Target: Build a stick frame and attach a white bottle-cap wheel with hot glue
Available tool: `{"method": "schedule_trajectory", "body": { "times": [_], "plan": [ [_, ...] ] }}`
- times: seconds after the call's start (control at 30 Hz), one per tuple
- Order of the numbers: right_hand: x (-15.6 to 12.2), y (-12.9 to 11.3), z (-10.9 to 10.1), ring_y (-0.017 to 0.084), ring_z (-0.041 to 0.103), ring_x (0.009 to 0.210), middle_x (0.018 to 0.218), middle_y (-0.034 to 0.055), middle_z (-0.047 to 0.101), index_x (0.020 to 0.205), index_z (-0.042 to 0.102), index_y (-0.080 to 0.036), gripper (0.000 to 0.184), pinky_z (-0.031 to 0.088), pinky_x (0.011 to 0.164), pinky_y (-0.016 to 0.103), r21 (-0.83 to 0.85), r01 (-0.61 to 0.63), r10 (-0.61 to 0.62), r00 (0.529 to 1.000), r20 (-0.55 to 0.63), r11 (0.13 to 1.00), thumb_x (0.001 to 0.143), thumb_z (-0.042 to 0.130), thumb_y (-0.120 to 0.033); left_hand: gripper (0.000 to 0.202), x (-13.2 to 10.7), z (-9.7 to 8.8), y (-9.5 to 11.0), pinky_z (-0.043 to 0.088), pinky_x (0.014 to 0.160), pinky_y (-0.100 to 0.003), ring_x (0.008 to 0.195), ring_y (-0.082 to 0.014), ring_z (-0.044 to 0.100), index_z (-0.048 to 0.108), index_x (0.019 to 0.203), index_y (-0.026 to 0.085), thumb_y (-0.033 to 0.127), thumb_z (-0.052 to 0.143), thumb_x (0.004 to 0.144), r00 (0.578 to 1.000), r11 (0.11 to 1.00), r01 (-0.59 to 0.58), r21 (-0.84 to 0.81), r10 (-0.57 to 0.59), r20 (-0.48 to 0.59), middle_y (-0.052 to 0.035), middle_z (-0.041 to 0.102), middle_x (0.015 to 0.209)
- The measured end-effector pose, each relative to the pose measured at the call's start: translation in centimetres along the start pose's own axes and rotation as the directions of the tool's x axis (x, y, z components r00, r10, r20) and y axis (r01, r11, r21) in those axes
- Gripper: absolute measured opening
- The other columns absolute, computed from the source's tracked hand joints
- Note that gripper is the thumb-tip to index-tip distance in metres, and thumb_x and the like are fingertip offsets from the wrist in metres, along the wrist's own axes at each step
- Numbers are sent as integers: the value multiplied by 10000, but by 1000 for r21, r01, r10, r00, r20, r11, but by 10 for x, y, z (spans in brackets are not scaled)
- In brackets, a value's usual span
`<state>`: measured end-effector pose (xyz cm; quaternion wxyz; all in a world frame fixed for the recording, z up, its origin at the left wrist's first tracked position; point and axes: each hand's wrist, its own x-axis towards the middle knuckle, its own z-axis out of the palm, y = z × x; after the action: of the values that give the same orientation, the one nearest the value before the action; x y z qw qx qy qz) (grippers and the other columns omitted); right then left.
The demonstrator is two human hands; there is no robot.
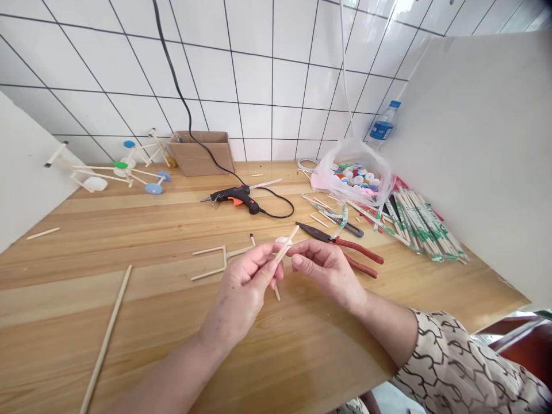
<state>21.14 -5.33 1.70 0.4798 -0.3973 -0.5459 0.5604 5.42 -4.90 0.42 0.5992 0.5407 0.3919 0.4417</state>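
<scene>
While a pale wooden stick (285, 244) is clamped between the thumb and fingers of the left grip (244, 282), its long axis is tilted away and rightward. The right grip (328, 270) is held just beside its upper part; whether it is closed on the stick cannot be told. A forked wooden-stick frame (215, 259) and red-handled steel pliers (356, 250) are lying on the tan wooden table (64, 322), with a black hot-glue gun (237, 198) beyond.

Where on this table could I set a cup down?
The table has bare wood between the glue gun and the stick frame, and between the long stick and the left hand. Another patch lies below the chopsticks, right of the pliers. The bag corner is crowded.
</scene>
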Motion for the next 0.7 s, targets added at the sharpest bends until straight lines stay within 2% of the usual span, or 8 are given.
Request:
{"method": "schedule_trajectory", "body": {
  "times": [0.13,0.27,0.43,0.7],
  "plan": [
    [-1,3,-1,125,605,700,757,14,671,833,634,-166,240,472,688,259,-12,-20,20,1000,-25,1000,755,672,-390,188,0,0,7,366,547,-204,561,-87,432,683,927,186,240,542,814,1000,1000,-5,21,6,-15,34,514,605],
    [-1,3,0,126,599,689,726,8,661,788,620,-173,232,474,689,264,21,-18,19,998,-62,1000,732,692,-387,170,-2,4,11,362,546,-215,549,-93,423,685,879,163,223,551,793,999,999,46,22,-45,-17,31,507,595],
    [-1,1,0,120,575,661,723,6,630,756,602,-169,230,458,653,257,-15,-5,3,994,-110,1000,713,709,-368,156,-2,4,10,361,529,-220,538,-95,416,669,820,157,236,535,799,997,996,71,62,-72,15,23,504,596],
    [-3,2,0,135,559,592,665,12,592,713,571,-152,282,450,604,293,-104,-19,11,996,-84,994,726,685,-410,203,-3,7,8,346,510,-228,529,-101,417,664,866,160,263,506,792,989,984,131,123,-139,57,16,521,601]
  ]
}}
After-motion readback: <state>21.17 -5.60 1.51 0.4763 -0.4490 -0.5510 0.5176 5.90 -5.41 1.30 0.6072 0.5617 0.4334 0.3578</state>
